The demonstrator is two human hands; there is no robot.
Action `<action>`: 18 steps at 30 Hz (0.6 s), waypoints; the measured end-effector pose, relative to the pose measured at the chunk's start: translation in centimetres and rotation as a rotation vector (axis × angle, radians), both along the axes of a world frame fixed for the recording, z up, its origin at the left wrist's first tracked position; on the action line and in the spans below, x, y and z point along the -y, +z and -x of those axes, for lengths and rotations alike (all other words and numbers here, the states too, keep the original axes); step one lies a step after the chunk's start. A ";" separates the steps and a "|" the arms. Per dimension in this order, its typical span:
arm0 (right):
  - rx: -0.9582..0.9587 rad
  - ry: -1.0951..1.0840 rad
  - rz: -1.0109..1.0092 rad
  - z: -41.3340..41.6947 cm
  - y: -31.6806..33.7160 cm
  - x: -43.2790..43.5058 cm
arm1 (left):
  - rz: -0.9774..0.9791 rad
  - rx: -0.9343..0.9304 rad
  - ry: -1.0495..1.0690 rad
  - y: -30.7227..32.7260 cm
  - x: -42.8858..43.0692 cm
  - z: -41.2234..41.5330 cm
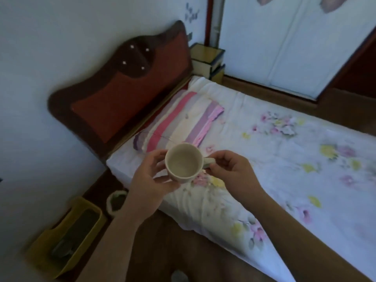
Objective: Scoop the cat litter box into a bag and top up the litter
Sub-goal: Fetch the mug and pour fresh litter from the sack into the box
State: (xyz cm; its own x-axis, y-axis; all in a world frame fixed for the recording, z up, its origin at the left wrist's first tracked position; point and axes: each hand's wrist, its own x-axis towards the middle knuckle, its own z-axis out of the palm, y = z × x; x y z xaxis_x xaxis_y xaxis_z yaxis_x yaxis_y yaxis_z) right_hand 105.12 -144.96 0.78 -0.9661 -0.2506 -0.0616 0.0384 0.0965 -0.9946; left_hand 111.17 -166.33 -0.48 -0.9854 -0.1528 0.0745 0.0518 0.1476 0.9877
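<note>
An empty cream cup with a side handle is held over the corner of the bed. My left hand grips the cup's body from the left and below. My right hand pinches its handle on the right. A yellow litter box with dark litter inside stands on the floor at the lower left, next to the wall. A small round white bag or pot with dark contents sits on the floor between the litter box and the bed.
The bed with a floral sheet fills the right half, with a striped folded blanket by the dark red headboard. A small yellow nightstand stands behind. Brown floor runs between bed and wall.
</note>
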 end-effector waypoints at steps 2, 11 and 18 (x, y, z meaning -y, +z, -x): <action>0.001 -0.102 0.015 -1.1 0.4 -5.9 | -0.008 -0.018 -0.099 0.6 -5.5 1.3; 0.043 -0.555 0.045 -10.2 1.8 -35.7 | -0.028 0.022 -0.565 1.6 -35.6 2.9; 0.019 -0.917 0.020 -20.1 3.2 -52.6 | 0.004 0.060 -0.929 2.9 -56.9 0.2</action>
State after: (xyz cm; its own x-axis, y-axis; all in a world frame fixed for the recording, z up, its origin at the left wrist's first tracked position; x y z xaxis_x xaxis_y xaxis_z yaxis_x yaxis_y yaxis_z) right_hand 125.27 -92.32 3.96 -0.7859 0.6127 -0.0834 0.1077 0.0028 -0.9942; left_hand 110.93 -109.39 2.43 -0.7143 0.6996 0.0186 0.0998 0.0755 0.9921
